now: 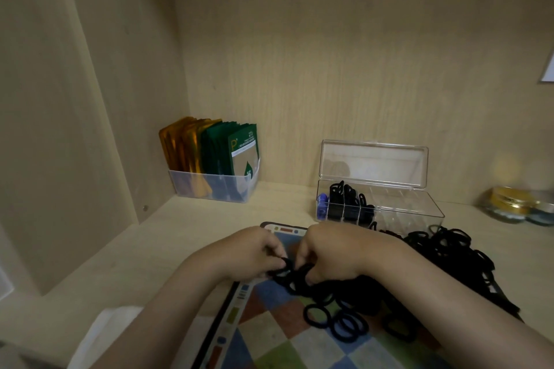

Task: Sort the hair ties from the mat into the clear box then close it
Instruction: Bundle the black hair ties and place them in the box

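Note:
A checkered mat [269,335] lies on the wooden shelf, covered on its right side by a heap of black hair ties [443,255]. My left hand [248,252] and my right hand [335,249] meet over the mat's far left part, both pinching black hair ties [295,274] from the heap's edge. Behind them stands the clear box [413,213], its lid [374,162] raised upright. Its left compartments hold black ties and something blue; the right compartments look empty.
A clear tub of orange and green sachets [214,165] stands in the back left corner. Gold-lidded jars [515,204] sit at the far right. A wooden side wall rises on the left. White cloth [102,335] shows at the lower left.

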